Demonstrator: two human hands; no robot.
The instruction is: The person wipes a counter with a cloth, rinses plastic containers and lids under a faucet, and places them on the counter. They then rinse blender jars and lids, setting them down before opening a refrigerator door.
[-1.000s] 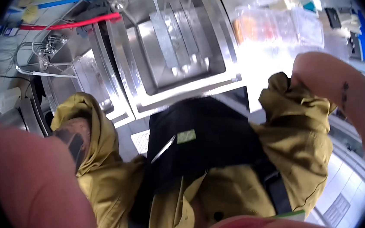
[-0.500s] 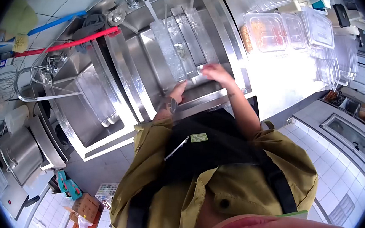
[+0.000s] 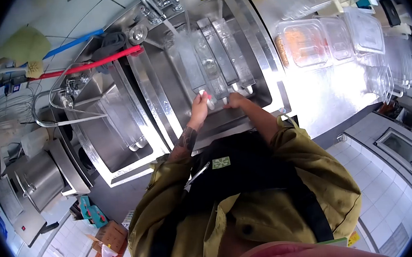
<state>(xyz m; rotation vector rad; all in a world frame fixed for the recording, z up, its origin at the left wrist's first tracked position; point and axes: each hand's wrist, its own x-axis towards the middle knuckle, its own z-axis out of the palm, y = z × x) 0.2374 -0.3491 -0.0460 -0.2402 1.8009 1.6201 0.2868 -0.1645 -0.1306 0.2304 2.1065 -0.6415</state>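
Observation:
Several long, narrow metal trays with white end grips lie side by side in the sink [image 3: 184, 108]. My left hand [image 3: 198, 110] has its fingers closed round the white grip of the leftmost tray [image 3: 191, 68], where water splashes on the metal. At the near end of the tray beside it [image 3: 213, 71], my right hand [image 3: 237, 100] is curled around the grip; its fingertips are partly hidden. A faucet [image 3: 148, 4] pours water onto the leftmost tray's far end. Farther right lie another narrow tray [image 3: 218, 49] and one more [image 3: 235, 52].
To the left, a second sink [image 3: 103, 162] holds similar trays [image 3: 122, 121] under a curved spout [image 3: 43, 111]. A red pole [image 3: 87, 63] crosses its back edge. Lidded clear food containers [image 3: 301, 42] stand on the steel counter [image 3: 321, 99] to the right.
Both hands have come onto the near ends of the trays, which now lie more spread out with their white grips showing. The camera view has shifted slightly.

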